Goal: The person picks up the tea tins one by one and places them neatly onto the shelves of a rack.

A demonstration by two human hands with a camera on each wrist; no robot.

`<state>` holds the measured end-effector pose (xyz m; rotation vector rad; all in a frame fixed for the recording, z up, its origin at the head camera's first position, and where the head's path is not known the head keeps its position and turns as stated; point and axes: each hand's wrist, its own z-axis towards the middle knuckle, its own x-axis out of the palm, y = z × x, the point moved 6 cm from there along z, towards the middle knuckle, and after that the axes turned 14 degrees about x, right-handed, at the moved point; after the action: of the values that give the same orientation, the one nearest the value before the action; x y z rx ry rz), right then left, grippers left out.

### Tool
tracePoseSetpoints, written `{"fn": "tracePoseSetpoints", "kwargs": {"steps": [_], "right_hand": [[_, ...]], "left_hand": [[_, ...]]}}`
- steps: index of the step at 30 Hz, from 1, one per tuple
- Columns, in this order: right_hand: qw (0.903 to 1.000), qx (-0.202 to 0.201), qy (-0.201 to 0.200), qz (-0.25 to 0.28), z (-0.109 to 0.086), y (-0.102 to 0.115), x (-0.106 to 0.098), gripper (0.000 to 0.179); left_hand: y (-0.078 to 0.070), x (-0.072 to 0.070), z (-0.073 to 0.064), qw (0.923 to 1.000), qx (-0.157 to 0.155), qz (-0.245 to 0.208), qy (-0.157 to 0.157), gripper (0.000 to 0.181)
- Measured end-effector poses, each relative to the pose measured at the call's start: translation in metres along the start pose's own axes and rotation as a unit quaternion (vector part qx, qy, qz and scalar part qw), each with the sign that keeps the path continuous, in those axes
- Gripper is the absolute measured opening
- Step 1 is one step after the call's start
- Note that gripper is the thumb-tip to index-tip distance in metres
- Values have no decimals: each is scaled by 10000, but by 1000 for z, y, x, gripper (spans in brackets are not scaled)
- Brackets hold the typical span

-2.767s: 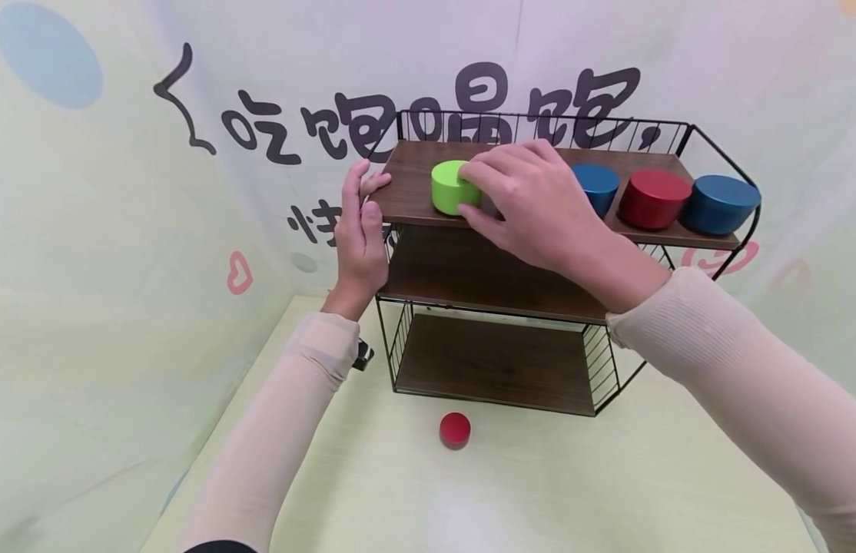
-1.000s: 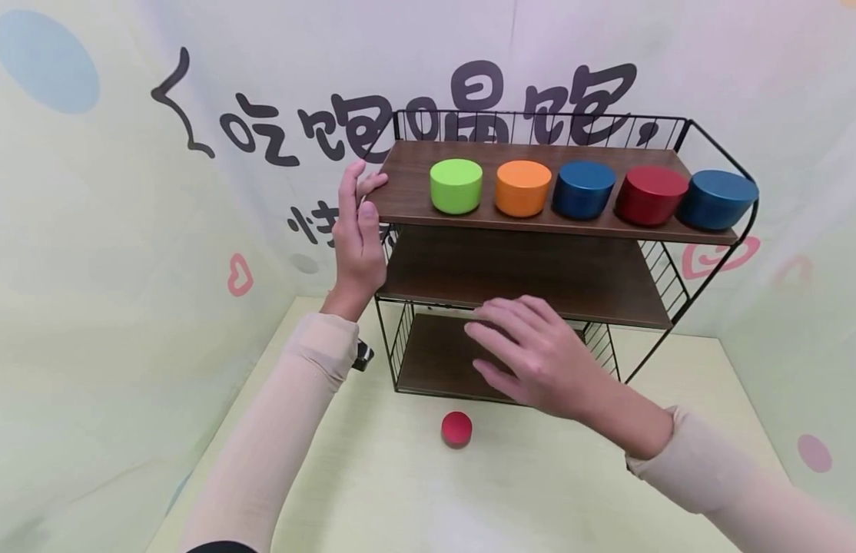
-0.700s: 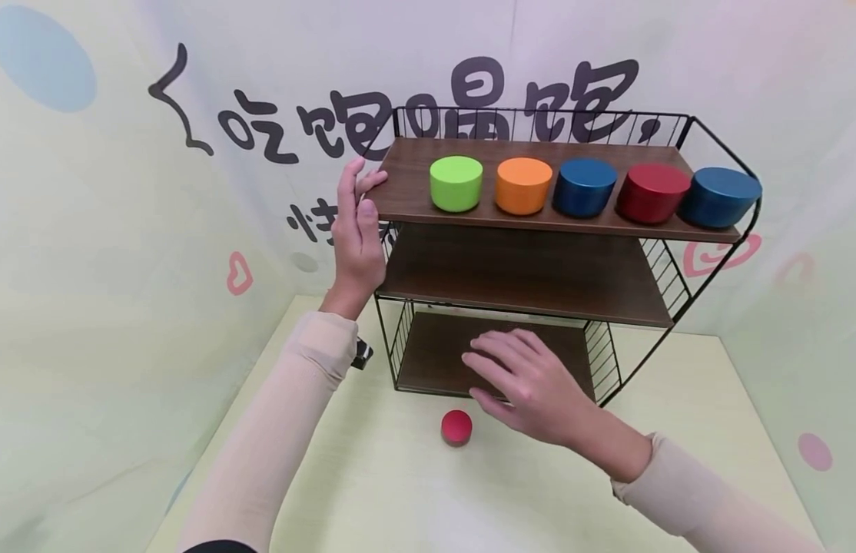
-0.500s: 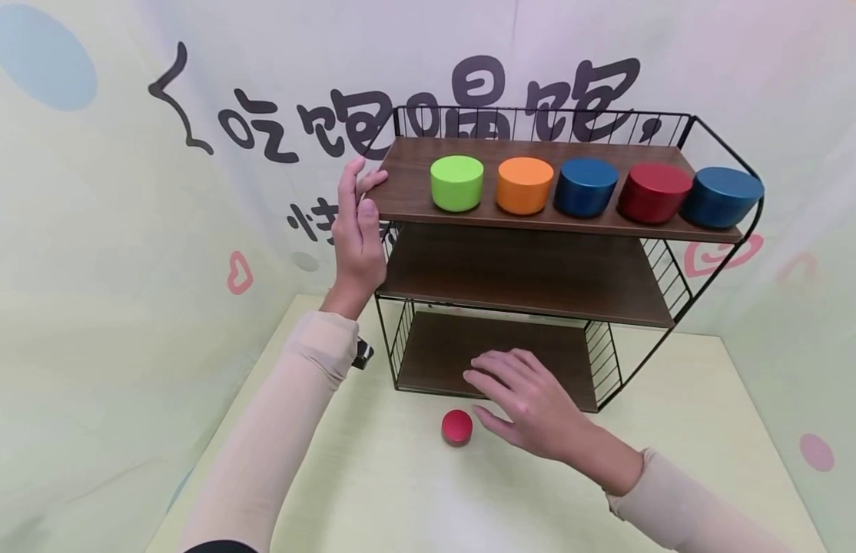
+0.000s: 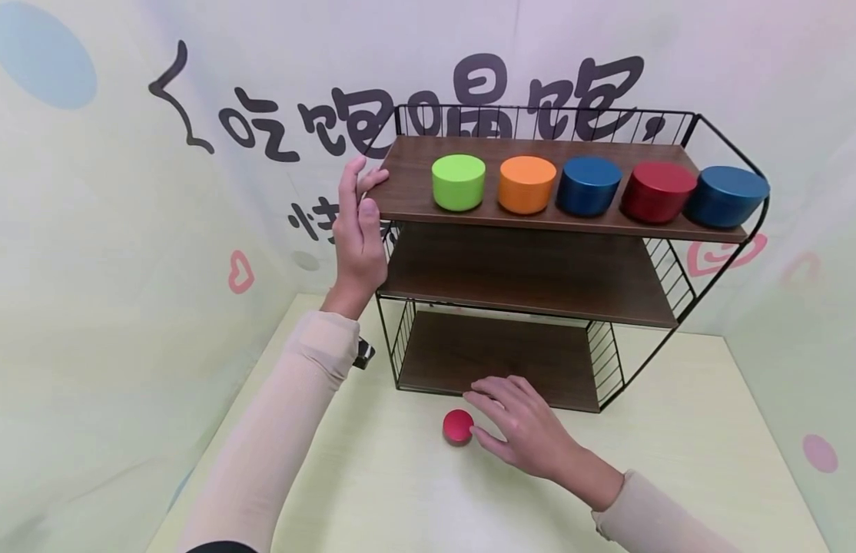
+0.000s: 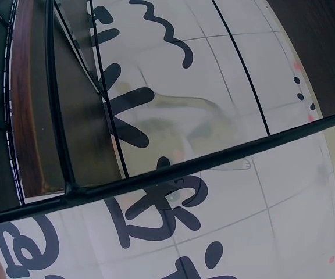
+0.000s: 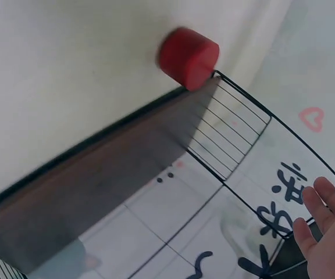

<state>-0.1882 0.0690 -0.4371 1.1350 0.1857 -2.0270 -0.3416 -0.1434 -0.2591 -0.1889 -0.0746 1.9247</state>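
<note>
At the left side of the black wire shelf rack (image 5: pixel 511 273), my left hand (image 5: pixel 359 238) holds the corner of the top board, thumb in front and a finger over the board. My right hand (image 5: pixel 521 426) is low over the table, fingers spread and slightly bent. Its thumb tip is right at the side of a small, short red cylinder (image 5: pixel 459 427), which stands on the table before the lowest board. The right wrist view also shows that red cylinder (image 7: pixel 188 58). In the left wrist view, a black rod (image 6: pixel 214 157) crosses the picture and only a sliver of hand shows.
Along the top board stand a green cylinder (image 5: pixel 458 183), an orange cylinder (image 5: pixel 527 185), a blue cylinder (image 5: pixel 588 187), a dark red cylinder (image 5: pixel 658 193) and another blue cylinder (image 5: pixel 725 197). A small black object (image 5: pixel 364 353) sits behind my left sleeve. Printed sheets surround the pale table (image 5: pixel 373 476).
My right hand has left the green cylinder on the top board and come down past the lower boards to the small red cylinder. The left hand stays at the rack's corner.
</note>
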Motion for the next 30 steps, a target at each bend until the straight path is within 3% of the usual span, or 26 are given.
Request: {"fn": "tracePoseSetpoints", "kwargs": {"steps": [7,12,18,24,30], "right_hand": [[9986,400,359,-6,-16,-5,26,45],[9980,536,331,0,-25,-6,40,49],[9950,897,443,27,-31,-10,54,49],[9919,1171,480,137,-35,-14,67,49],[9876,1436,555,290,-40,-15,78,49]], "left_hand": [[-1,1,1,9999,58,-62,-59,47],[-1,1,1,9999,28,-99,-74,43],[-19,0,9,9998,-86,-164,-112,41],[-2,1,0,9998,0,-167,-122,43],[-1,1,0,9997,54,-206,-118,44]]}}
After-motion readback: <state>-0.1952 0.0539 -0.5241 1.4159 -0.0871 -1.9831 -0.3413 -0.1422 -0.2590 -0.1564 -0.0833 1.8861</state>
